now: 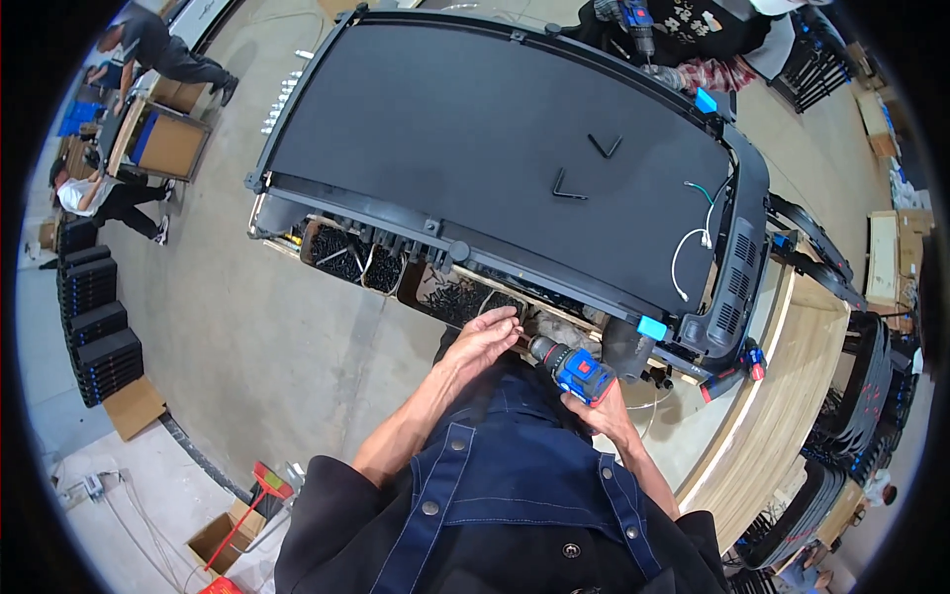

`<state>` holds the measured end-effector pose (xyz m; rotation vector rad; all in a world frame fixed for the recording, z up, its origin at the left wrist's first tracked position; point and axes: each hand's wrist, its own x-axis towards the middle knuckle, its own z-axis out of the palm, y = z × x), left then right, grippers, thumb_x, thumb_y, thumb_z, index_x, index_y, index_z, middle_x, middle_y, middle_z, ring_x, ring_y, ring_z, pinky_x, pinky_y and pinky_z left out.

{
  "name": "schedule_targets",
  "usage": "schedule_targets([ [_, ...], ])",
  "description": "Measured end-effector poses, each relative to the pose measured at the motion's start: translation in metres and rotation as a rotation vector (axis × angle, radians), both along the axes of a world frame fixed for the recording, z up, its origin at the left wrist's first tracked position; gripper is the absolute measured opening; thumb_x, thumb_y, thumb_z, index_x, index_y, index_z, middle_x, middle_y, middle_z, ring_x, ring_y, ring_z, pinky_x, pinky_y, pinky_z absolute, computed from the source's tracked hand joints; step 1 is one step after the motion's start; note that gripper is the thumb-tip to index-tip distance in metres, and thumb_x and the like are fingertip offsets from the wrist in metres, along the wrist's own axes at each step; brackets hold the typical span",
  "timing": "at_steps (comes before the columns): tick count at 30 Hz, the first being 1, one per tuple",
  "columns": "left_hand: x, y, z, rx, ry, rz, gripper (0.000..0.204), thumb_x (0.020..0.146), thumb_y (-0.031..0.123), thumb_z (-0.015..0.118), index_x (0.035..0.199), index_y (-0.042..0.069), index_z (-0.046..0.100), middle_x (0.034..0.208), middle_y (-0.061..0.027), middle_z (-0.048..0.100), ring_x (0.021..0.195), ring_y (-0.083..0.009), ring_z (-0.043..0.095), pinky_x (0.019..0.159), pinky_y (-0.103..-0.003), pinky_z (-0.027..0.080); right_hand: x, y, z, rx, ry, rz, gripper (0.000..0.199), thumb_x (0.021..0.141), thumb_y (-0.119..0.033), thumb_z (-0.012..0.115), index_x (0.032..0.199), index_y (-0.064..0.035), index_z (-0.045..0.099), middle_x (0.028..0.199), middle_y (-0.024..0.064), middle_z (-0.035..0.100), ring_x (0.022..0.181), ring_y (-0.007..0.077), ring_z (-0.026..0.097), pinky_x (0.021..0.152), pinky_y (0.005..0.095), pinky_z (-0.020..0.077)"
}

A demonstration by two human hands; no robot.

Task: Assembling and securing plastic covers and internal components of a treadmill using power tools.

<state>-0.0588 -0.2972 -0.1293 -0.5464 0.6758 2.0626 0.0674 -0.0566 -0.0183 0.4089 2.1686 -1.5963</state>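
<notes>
My right hand (604, 414) is wrapped round the grip of a blue and black cordless drill (579, 374), whose chuck points up and to the left. At the tip of the drill, the fingers of my left hand (483, 342) are pinched together. What they hold there is too small to make out. Both hands are at the near edge of a treadmill (445, 129) with a flat black deck. Just beyond my left hand are bins of dark screws (450, 297) under the treadmill's side. Two black hex keys (569, 188) and a white cable (678, 265) lie on the deck.
A blue clip (650, 328) sits on the near rail, close to a red and blue hand tool (756, 361). Wooden boards (752, 426) stand at the right. Across the deck, a co-worker's gloved hand (668, 77) is beside another drill (638, 25). Black parts (104, 337) are stacked at the left.
</notes>
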Motion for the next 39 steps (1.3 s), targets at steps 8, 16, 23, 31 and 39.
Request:
schedule_targets([
  [8, 0.000, 0.012, 0.026, 0.144, -0.031, 0.042, 0.026, 0.094, 0.006, 0.070, 0.119, 0.003, 0.063, 0.104, -0.0084, 0.071, 0.097, -0.0209, 0.072, 0.084, -0.030, 0.063, 0.011, 0.005, 0.005, -0.109, 0.086, -0.113, 0.031, 0.076, -0.013, 0.078, 0.102, -0.0003, 0.067, 0.090, 0.0086, 0.071, 0.081, 0.0187, 0.067, 0.080, 0.0344, 0.0544],
  [16, -0.019, 0.043, 0.080, -0.296, 0.310, -0.039, 0.031, 0.094, 0.013, 0.074, 0.119, 0.000, 0.059, 0.096, -0.0080, 0.069, 0.084, -0.0176, 0.072, 0.075, -0.028, 0.061, 0.014, 0.012, 0.012, -0.011, 0.158, -0.149, 0.033, 0.077, -0.019, 0.082, 0.101, -0.0014, 0.067, 0.088, 0.0081, 0.074, 0.081, 0.0172, 0.072, 0.077, 0.0326, 0.0570],
  [23, -0.076, 0.088, 0.123, -0.096, 0.321, -0.144, 0.050, 0.104, 0.035, 0.057, 0.137, -0.001, 0.046, 0.108, -0.0150, 0.068, 0.090, -0.0232, 0.070, 0.080, -0.035, 0.060, -0.010, 0.016, 0.042, -0.294, 0.238, -0.445, 0.027, 0.080, -0.010, 0.077, 0.105, -0.0033, 0.069, 0.094, 0.0047, 0.074, 0.080, 0.0106, 0.067, 0.073, 0.0295, 0.0547],
  [31, -0.213, 0.143, 0.097, -1.190, 1.454, -0.226, 0.045, 0.089, 0.026, 0.071, 0.123, -0.002, 0.059, 0.093, -0.0201, 0.072, 0.089, -0.0317, 0.070, 0.082, -0.043, 0.056, 0.002, 0.024, 0.048, -0.340, 0.315, -0.637, 0.031, 0.080, -0.004, 0.074, 0.110, -0.0030, 0.070, 0.099, 0.0036, 0.074, 0.081, 0.0075, 0.066, 0.069, 0.0263, 0.0540],
  [39, -0.157, 0.156, 0.135, -0.875, 1.337, -0.602, 0.023, 0.087, 0.007, 0.069, 0.108, -0.003, 0.071, 0.080, -0.0116, 0.074, 0.071, -0.0151, 0.070, 0.068, -0.031, 0.056, 0.041, 0.034, 0.031, -0.404, 0.310, -0.830, 0.032, 0.080, 0.002, 0.073, 0.111, -0.0029, 0.067, 0.099, 0.0046, 0.073, 0.077, 0.0094, 0.068, 0.065, 0.0254, 0.0552],
])
